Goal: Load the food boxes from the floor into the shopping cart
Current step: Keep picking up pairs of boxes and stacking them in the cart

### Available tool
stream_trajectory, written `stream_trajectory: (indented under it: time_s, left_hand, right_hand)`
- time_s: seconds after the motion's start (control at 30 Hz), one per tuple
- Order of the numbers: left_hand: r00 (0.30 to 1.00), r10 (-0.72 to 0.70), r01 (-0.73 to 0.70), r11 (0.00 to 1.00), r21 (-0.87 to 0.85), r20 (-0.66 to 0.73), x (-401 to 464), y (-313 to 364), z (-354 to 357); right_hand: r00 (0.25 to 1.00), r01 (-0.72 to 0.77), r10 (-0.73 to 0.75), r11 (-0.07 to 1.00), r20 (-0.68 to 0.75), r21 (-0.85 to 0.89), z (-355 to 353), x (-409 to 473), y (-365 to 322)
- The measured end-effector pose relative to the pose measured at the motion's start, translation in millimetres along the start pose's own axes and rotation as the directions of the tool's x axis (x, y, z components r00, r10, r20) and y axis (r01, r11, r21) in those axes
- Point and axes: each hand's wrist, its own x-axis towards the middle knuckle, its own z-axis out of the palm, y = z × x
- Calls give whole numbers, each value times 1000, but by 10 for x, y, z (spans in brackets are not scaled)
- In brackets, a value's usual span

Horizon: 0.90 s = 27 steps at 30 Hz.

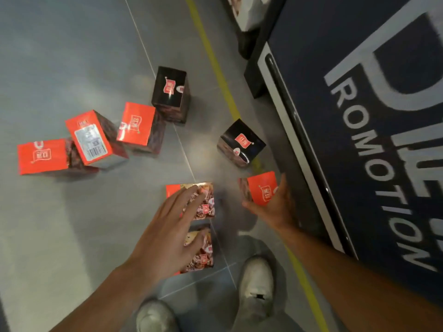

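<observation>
Several red and black food boxes stand scattered on the grey floor. My right hand (275,207) grips a red box (260,188) from its right side, near the blue stand. My left hand (172,233) is spread with straight fingers over two boxes lying flat, the farther box (206,200) and the nearer box (203,255); whether the fingers touch them I cannot tell. Farther off stand a black box (241,142), a taller black box (170,92), and three red boxes (140,127), (91,140), (42,155). No shopping cart is in view.
A dark blue promotion stand (359,116) with white letters fills the right side, its metal edge close to my right hand. A yellow floor line (215,65) runs along it. My two white shoes (256,281) stand below the boxes. Open grey floor lies to the left.
</observation>
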Motion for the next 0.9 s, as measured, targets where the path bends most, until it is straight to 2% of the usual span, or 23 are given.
stream_trajectory:
  time_s: [0.17, 0.43, 0.6, 0.73, 0.9]
  left_hand:
    - [996, -79, 80, 997, -12, 43, -148, -215, 92]
    - [964, -204, 197, 979, 55, 170, -67, -319, 116]
    - [932, -298, 249, 940, 234, 206, 421, -372, 456]
    - [930, -300, 163, 855, 493, 211, 738, -547, 983]
    - [937, -323, 185, 783, 594, 134, 852, -679, 1398]
  right_hand:
    - [998, -45, 44, 999, -43, -28, 158, 55, 70]
    - [999, 2, -1, 999, 38, -40, -111, -158, 108]
    - [992, 106, -99, 990, 77, -97, -208, -272, 91]
    - [977, 191, -174, 971, 120, -145, -132, -201, 139]
    - [971, 231, -218, 959, 95, -166, 17, -82, 210]
